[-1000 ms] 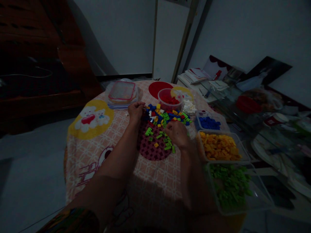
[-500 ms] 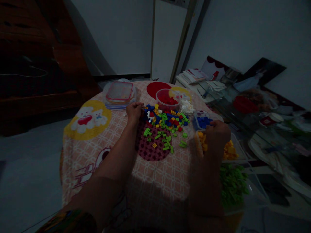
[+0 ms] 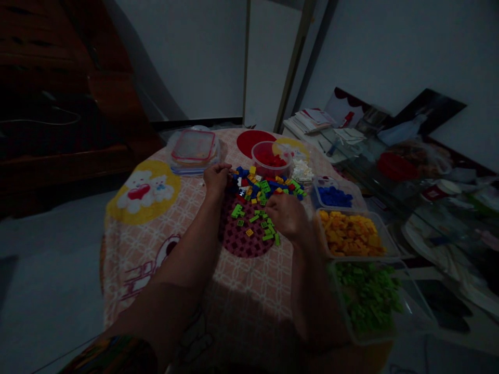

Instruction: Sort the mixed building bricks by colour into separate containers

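A loose pile of mixed toy building bricks (image 3: 265,185) lies on the patterned tablecloth (image 3: 249,283). At the pile's left edge is my left hand (image 3: 217,181), its fingers drawn together; what they hold, if anything, is too dark to make out. My right hand (image 3: 287,215) is over the right front of the pile with fingers curled, just beside scattered green bricks (image 3: 268,231). Its fingertips hide whatever is between them. To the right stand clear boxes of blue bricks (image 3: 334,197), yellow bricks (image 3: 351,234) and green bricks (image 3: 368,296).
Behind the pile is a round tub (image 3: 260,162) of red bricks, with a heap of white bricks (image 3: 302,171) beside it. Stacked lidded containers (image 3: 194,145) stand at the back left. A cluttered glass table (image 3: 366,166) adjoins on the right.
My right hand has moved left from above the blue and yellow boxes to the pile, uncovering the boxes. My left hand stays at the pile's left edge.
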`<state>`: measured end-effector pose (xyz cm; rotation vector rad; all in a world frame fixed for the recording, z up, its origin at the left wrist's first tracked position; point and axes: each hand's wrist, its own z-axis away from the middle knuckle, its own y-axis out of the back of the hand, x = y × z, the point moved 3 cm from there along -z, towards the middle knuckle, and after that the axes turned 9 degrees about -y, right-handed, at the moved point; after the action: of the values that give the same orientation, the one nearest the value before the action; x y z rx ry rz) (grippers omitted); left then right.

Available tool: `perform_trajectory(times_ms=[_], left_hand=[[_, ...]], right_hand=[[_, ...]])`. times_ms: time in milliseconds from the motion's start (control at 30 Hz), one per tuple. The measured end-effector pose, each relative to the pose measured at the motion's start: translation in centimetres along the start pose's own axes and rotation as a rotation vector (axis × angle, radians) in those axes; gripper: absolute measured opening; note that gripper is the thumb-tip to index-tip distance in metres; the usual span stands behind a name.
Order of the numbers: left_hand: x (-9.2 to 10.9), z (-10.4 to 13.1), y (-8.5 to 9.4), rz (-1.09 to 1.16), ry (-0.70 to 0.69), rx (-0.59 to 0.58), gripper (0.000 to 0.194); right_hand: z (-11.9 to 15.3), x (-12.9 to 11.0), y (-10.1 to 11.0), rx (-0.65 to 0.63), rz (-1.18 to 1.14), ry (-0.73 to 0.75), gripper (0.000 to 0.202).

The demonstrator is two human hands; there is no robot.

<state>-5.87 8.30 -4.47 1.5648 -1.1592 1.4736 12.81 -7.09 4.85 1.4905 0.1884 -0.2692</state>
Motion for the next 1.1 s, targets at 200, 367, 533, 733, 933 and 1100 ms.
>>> perform_trajectory(times_ms=[200,367,533,733,933,1100], left_hand=[[0.1,-0.2,0.0,-0.001,-0.005,-0.001,0.024],[0.1,-0.3,0.0,-0.005,0.000,0.005,0.024],[0.3,-0.1,0.0,0.008,-0.005,0.000,0.022],[0.3,0.1,0.0,0.005,0.005,0.003,0.021],[0.3,0.1,-0.1,0.022,-0.003,-0.003,0.021],[-0.3,-0.4,-0.1,0.010,-0.010,0.001,0.022]], right_hand=[[0.4,-3.8,-3.2,-0.222,0.178,0.085,0.017],[0.3,-4.7,-5.9,-0.271,0.226,0.152,0.025],[0.1,-3.9,-4.7,-0.209,0.166,0.186,0.023],[-0.6,-0.6,-1.2,-0.018,-0.026,0.077,0.022],[-0.8,5.3,0.5,0.286,0.030,-0.110,0.022],[1.1,10.1,2.1,0.689,0.141,-0.286,0.024]])
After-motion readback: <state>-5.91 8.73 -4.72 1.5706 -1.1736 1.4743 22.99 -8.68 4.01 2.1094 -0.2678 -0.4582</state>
